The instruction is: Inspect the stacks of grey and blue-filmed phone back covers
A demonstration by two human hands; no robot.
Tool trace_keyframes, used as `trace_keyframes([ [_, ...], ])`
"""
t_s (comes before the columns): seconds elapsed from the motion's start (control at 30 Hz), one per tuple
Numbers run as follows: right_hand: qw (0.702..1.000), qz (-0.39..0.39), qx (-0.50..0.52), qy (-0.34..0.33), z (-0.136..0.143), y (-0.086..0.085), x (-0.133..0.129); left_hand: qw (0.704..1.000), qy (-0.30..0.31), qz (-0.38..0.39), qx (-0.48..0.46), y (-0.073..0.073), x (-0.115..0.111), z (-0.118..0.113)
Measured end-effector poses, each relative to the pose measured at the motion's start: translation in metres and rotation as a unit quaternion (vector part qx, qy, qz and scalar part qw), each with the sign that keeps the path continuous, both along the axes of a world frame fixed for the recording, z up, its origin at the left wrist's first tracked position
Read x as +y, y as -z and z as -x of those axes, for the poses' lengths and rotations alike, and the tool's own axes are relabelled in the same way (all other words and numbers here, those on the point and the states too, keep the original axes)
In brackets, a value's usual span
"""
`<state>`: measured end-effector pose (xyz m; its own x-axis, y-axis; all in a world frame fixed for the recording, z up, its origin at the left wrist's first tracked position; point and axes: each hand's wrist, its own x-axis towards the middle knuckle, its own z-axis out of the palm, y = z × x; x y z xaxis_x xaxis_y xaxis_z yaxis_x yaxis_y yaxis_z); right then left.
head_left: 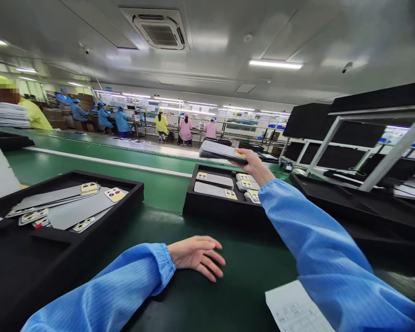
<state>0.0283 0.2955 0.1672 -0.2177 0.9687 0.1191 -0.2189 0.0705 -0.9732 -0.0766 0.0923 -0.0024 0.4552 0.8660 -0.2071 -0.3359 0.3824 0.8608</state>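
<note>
My right hand (252, 165) is stretched forward, its fingers closed on a small stack of grey phone back panels (218, 149). The stack is held up beyond a black foam tray (224, 205), in which more of the same panels (212, 189) lie in rows, with pale yellow camera areas. Over the dark green tabletop, my left hand (198, 258) is open, fingers spread, holding nothing. Another black foam tray (134, 193) at the left contains several loosely overlapping panels (78, 210), some with red marks.
A printed white sheet (293, 306) lies beneath my right forearm. At right are a black tray (359, 207) and a metal frame (334, 143) with dark panels. A co-worker in yellow (36, 113) is beside a white stack (7, 115) at far left. Several people sit at benches behind.
</note>
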Motion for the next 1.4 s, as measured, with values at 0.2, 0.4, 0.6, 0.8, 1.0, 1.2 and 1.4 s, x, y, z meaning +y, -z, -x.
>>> trace_keyframes([
  [0.2,0.984,0.136,-0.025,-0.112,-0.062,0.063,-0.134,0.957,-0.247,-0.15,-0.013,-0.022,-0.027,-0.028],
  [0.4,0.949,0.244,-0.054,-0.19,-0.106,0.129,-0.229,0.955,-0.269,-0.121,-0.016,-0.026,-0.067,-0.06],
  [0.6,0.949,0.154,-0.136,-0.24,-0.121,0.15,-0.224,0.957,-0.283,-0.036,0.051,-0.022,-0.08,-0.066],
  [0.8,0.934,-0.012,-0.155,-0.321,-0.129,0.144,-0.232,0.975,-0.204,-0.003,0.084,-0.033,-0.087,-0.073],
  [1.0,0.915,-0.055,-0.177,-0.357,-0.129,0.146,-0.241,0.981,-0.169,-0.003,0.093,-0.041,-0.084,-0.071],
  [1.2,0.921,-0.037,-0.128,-0.367,-0.132,0.153,-0.235,0.983,-0.156,-0.014,0.101,-0.038,-0.082,-0.066],
  [1.4,0.928,-0.01,-0.105,-0.358,-0.133,0.157,-0.234,0.983,-0.158,-0.013,0.092,-0.04,-0.082,-0.065],
])
